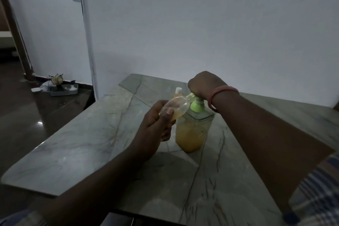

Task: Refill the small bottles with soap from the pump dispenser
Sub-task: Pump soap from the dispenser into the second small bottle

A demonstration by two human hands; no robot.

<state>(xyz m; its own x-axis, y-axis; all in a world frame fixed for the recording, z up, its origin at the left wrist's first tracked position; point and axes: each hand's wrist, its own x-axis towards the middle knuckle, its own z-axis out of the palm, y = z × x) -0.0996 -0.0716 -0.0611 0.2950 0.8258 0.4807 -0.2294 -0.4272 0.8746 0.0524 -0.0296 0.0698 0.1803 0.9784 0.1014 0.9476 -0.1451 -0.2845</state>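
On the marble tabletop (73, 152), the left hand (156, 130) pinches a tilted small bottle (174, 107) at the spout while the right hand (203, 84), grip curled, presses the pump dispenser (192, 130).

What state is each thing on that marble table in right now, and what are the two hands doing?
Small clear plastic bottle: tilted, mouth at the nozzle, a little amber soap inside.
Green-pump soap dispenser: upright, about half full.
White-capped bottle behind: upright, capped.
Left hand: grips the small bottle.
Right hand: presses the pump head.
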